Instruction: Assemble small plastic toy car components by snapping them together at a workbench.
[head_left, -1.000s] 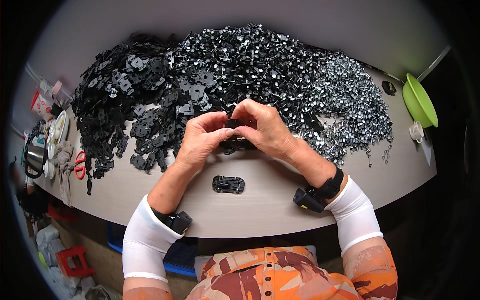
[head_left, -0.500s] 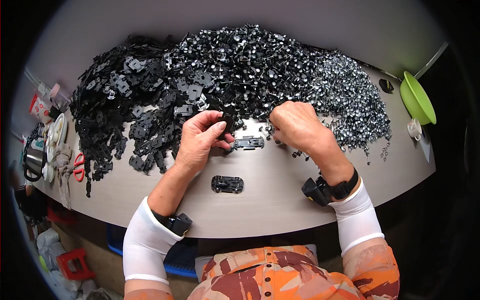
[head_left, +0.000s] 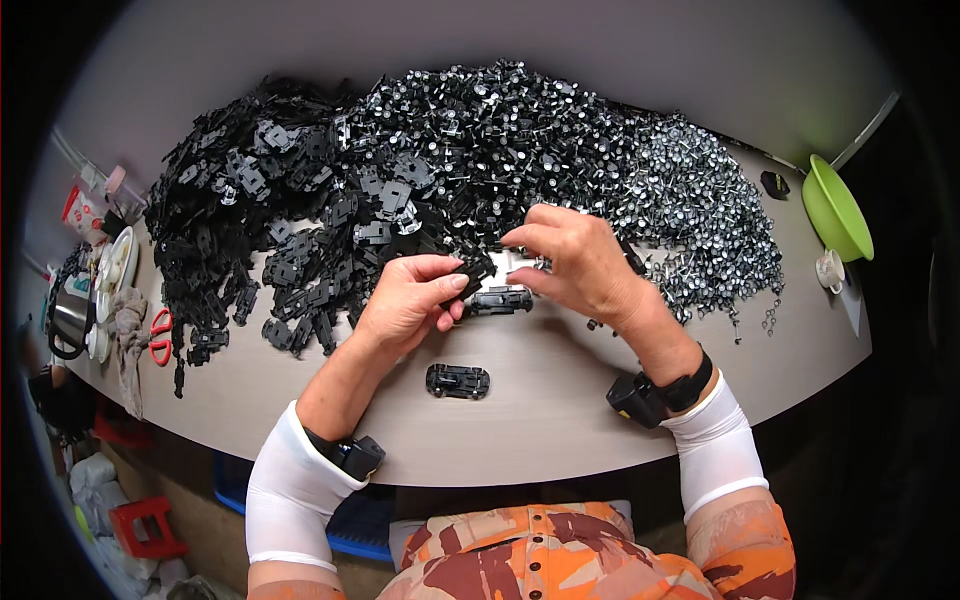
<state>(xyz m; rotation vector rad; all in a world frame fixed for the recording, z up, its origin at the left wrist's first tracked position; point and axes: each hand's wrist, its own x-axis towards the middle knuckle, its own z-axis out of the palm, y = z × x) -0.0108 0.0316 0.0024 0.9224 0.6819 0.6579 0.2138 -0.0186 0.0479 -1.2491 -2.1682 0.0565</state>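
Observation:
Between the thumb and fingers of my left hand (head_left: 398, 302) is a black toy car chassis (head_left: 478, 268), held tilted just above the table. My right hand (head_left: 585, 262) hovers close on its right, thumb and forefinger spread apart; nothing shows between them, and its other fingers are partly hidden. A second chassis (head_left: 502, 300) lies on the table just below the held one, between the hands. Closer to me lies another chassis (head_left: 457, 381), with what look like wheels along its sides.
Black chassis pieces (head_left: 245, 170) are heaped at the left. Small wheels on axles (head_left: 470, 120) pile up in the middle, shiny metal ones (head_left: 700, 190) at the right. Red-handled scissors (head_left: 160, 337) lie left; a green basin (head_left: 837, 208) and a cup (head_left: 829, 270) stand right.
My right hand has come up from the table beside the small parts and moved left to the held chassis, its fingers parting. My left hand has tilted the chassis.

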